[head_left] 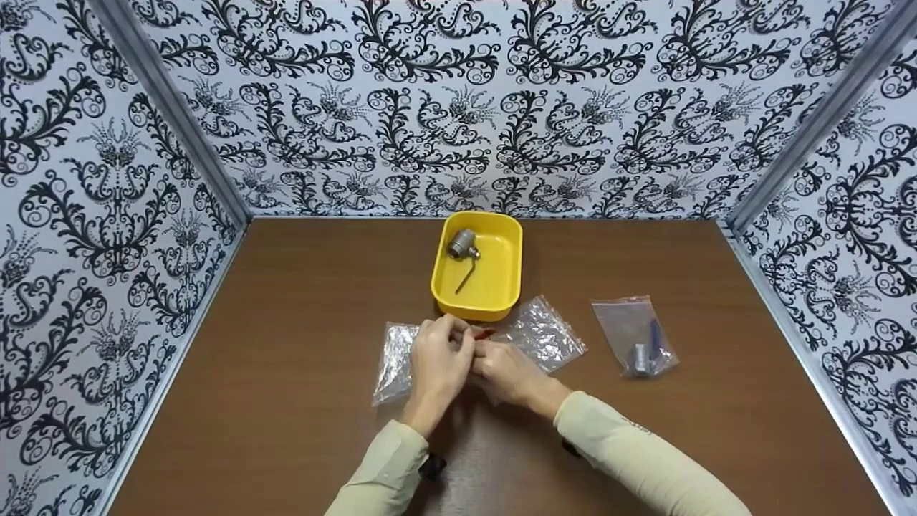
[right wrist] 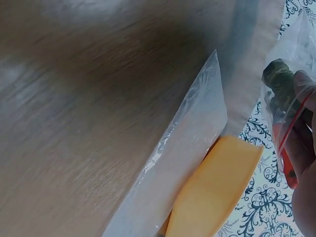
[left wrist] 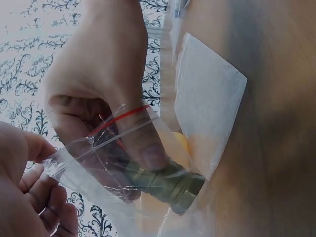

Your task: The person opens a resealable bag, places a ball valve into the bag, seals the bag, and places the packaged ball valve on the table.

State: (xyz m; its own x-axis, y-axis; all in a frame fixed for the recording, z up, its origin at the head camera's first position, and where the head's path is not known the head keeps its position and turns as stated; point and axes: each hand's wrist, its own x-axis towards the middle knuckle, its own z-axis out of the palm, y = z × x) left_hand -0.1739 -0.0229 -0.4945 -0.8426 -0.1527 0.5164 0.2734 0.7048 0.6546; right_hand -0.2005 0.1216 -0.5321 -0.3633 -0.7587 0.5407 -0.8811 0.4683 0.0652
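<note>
My left hand pinches the edge of a clear zip bag with a red seal strip, just in front of the yellow tray. Reaching into the bag's mouth, my right hand grips a brass-coloured valve between thumb and fingers. Its ridged metal end points toward the bag's bottom, also visible in the right wrist view. A red handle shows beside the right fingers. Both hands are close together above the table, and the fingers cover much of the valve.
The yellow tray holds a grey metal valve with a thin lever. Flat clear bags lie left and right of the hands. Farther right, another bag contains a silver fitting and a blue piece. Patterned walls surround the table.
</note>
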